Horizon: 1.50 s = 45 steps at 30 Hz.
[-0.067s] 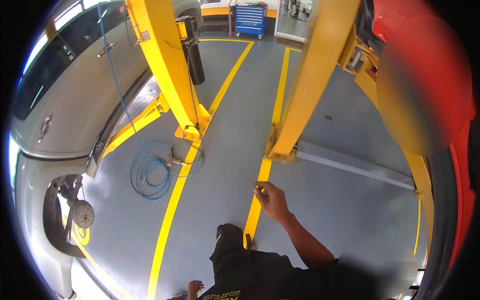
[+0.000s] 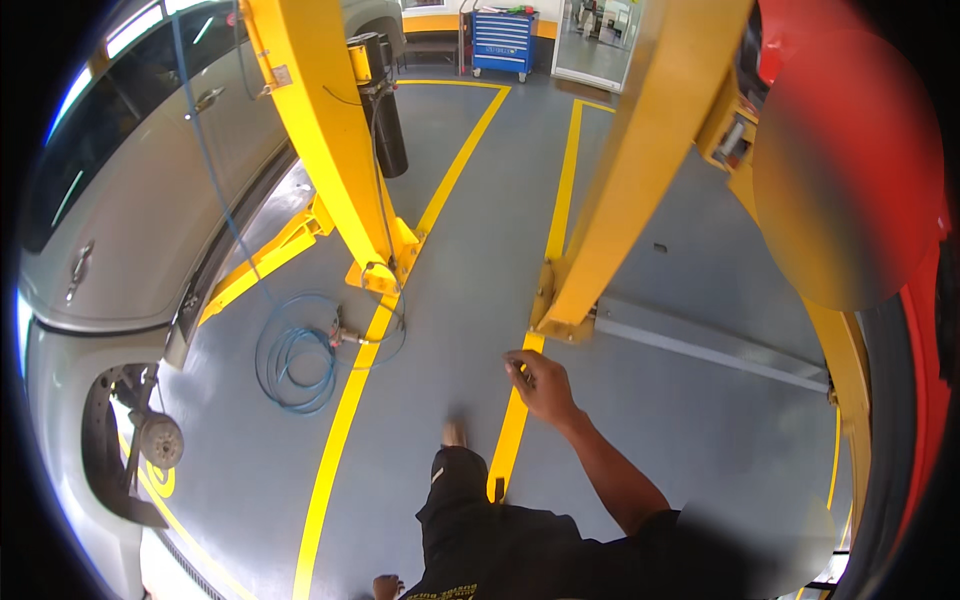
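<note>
My right hand [image 2: 535, 380] is raised over the grey floor and a yellow floor line [image 2: 505, 455], fingers curled together; whatever they hold, if anything, is hidden. Low at the bottom edge, my left hand [image 2: 388, 585] is partly visible, loosely open and holding nothing I can see, beside my dark-trousered leg [image 2: 460, 500]. My shoe [image 2: 454, 433] is blurred ahead. The nearer yellow lift post [image 2: 650, 140] rises just beyond my right hand, bolted to the floor. A coiled blue hose [image 2: 300, 405] with a metal fitting lies left of centre.
A silver vehicle [image 2: 130, 260] with an exposed wheel hub [image 2: 162, 437] fills the left, beside another yellow post [image 2: 330, 150]. A red vehicle [image 2: 920, 330] is at right, near a grey floor beam [image 2: 710, 345]. A blue tool chest [image 2: 500, 45] stands at the back.
The posts and hose sit slightly lower and larger in the picture. My shoe has come into view beyond my knee; my right hand has risen slightly and my left has dropped toward the bottom edge.
</note>
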Each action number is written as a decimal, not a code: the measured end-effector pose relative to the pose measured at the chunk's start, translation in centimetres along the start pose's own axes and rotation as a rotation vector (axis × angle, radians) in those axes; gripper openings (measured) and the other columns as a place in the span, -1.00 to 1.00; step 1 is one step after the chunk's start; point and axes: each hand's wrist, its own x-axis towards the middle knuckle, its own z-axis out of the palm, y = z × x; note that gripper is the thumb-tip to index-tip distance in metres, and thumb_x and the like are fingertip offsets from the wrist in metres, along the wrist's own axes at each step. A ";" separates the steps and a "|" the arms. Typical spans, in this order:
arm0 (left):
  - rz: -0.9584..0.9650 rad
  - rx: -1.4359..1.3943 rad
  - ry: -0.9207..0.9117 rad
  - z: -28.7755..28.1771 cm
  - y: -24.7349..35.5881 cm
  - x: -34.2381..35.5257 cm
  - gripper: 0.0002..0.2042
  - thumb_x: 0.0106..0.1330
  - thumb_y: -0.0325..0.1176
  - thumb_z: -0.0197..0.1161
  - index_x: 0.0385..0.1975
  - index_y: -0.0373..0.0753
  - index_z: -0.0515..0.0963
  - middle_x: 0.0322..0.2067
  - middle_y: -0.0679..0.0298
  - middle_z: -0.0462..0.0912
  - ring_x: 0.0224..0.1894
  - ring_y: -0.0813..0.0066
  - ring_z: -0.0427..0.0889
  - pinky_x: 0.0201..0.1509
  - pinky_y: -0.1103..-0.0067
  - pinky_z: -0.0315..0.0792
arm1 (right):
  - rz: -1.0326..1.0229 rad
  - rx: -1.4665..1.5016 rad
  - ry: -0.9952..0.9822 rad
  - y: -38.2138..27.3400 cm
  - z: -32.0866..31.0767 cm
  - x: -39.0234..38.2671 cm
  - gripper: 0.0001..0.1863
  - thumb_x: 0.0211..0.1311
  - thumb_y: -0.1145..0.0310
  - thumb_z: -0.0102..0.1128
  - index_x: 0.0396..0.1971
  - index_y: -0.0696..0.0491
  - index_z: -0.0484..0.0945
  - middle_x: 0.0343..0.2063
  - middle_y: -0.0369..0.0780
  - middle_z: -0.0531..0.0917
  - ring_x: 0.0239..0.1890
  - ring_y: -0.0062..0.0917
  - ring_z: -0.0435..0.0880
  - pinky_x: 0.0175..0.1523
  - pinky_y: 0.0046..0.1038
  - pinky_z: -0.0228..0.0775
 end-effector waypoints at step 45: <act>2.212 -0.925 -1.219 -149.5 198.2 17.7 0.01 0.32 0.37 0.18 0.41 -0.55 0.23 0.30 -0.26 0.46 0.31 -0.09 0.50 0.45 0.16 0.27 | 1.392 0.105 -0.043 96.3 -23.8 139.9 -0.70 0.27 0.32 0.32 -0.15 0.25 0.65 -0.50 -0.08 0.74 -0.50 -0.40 0.74 -0.38 -0.31 0.57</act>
